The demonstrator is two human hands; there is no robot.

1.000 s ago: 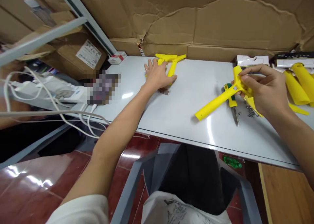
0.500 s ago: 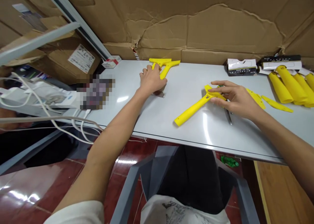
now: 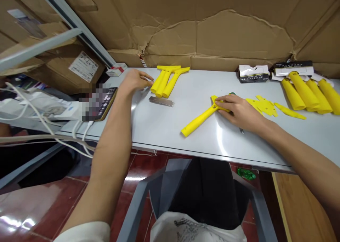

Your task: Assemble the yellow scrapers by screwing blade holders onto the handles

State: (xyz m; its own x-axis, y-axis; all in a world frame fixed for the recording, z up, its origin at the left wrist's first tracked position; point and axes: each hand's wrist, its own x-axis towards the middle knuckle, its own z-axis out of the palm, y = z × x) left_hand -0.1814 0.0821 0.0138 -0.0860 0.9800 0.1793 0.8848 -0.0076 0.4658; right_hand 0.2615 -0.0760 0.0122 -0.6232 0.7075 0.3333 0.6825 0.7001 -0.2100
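Observation:
My left hand is open over the table, just left of a group of three yellow T-shaped handles. Below those handles lies a flat metal strip. On the right, my right hand has its fingers on the forked head of another yellow handle, which rests at a slant on the table. A green-ended tool is mostly hidden beneath my right hand. Flat yellow pieces and a curved yellow piece lie beyond it.
Several yellow tubes lie at the right by black-and-white boxes. At the left are a phone, white cables and a small red-white box. Cardboard stands along the back.
My left hand has moved left, off the yellow handles, uncovering them and the metal strip. The view has shifted slightly; my right hand is still at the slanted handle's head.

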